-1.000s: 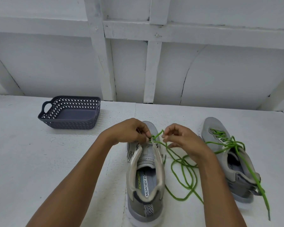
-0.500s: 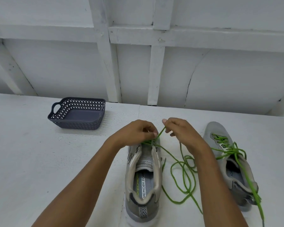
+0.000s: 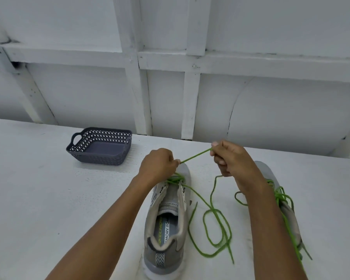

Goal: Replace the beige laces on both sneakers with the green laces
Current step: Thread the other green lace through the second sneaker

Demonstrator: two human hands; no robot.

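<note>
A grey sneaker (image 3: 166, 223) stands heel toward me in the middle of the white table. A green lace (image 3: 216, 225) crosses its lowest eyelets near the toe and trails in loops on the table to its right. My left hand (image 3: 158, 165) rests curled over the sneaker's toe and holds the lace there. My right hand (image 3: 228, 158) pinches the lace and holds a taut stretch of it up and to the right. A second grey sneaker (image 3: 287, 209) with a green lace through it lies at the right, partly hidden behind my right forearm.
A dark blue perforated basket (image 3: 100, 147) stands at the back left of the table (image 3: 49, 199). A white panelled wall (image 3: 170, 77) rises right behind the table's far edge.
My right hand has risen and moved right, drawing the green lace taut away from the toe. The loops on the table have got smaller. My left hand stays at the toe.
</note>
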